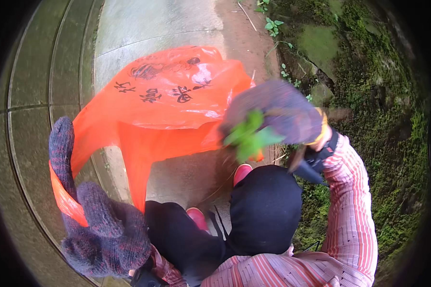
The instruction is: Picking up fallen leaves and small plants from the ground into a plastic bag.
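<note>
My left hand [104, 229], in a dark grey knit glove, holds an orange plastic bag [158, 111] by its handles at the lower left. One handle strap [66, 197] loops around a raised finger; the other runs down behind the hand. Dark printed writing and a drawing mark the bag's upper face. At the bag's right side my right hand [273, 111], gloved alike with a yellow cuff, is blurred by motion. A small green leafy plant [253, 134] hangs in its grip, with thin dark strands below. Whether that hand touches the bag, I cannot tell.
Mossy stone wall [380, 125] rises close on the right, with small weeds [273, 27] at its foot. Greenish tiles [28, 143] line the left. Below lies a concrete path [158, 21] edged with brown soil [242, 46]. My dark-trousered knees [265, 208] and pink shoes [197, 218] are near.
</note>
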A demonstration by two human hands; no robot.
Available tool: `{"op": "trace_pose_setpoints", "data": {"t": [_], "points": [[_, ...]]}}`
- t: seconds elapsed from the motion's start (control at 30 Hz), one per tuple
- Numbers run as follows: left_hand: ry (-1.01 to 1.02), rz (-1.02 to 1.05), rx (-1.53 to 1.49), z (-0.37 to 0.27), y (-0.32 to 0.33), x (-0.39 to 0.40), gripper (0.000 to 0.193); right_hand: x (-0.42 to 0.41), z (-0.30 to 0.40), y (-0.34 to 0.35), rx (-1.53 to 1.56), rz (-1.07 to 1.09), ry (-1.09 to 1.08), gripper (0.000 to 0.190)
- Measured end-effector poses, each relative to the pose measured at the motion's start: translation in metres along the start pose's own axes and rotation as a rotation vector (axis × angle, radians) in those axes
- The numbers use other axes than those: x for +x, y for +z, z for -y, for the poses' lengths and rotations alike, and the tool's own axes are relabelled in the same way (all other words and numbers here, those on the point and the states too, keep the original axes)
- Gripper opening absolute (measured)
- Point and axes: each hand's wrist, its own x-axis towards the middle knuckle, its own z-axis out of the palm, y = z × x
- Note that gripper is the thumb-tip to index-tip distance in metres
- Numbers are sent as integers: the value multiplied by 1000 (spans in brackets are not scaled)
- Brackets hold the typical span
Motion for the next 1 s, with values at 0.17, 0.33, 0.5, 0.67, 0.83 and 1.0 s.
{"op": "trace_pose_setpoints", "data": {"t": [0.17, 0.33, 0.5, 0.67, 0.83, 1.0], "points": [[64, 14, 33, 17, -5, 5, 60, 51, -43, 54, 31, 129, 55, 22], [99, -52, -23, 10, 3, 2, 52, 67, -129, -6, -911, -285, -260, 22], [-342, 58, 152, -44, 8, -8, 58, 60, -36, -23, -1187, 353, 342, 26], [-342, 31, -26, -30, 8, -8, 59, 30, 5, -32, -839, 125, 446, 27], [-291, 4, -590, -4, 4, -13, 63, -24, 19, -59, -233, -80, 418, 40], [-313, -44, -1140, 6, 6, -8, 73, -61, 14, -77, -90, -387, 334, 40]]}}
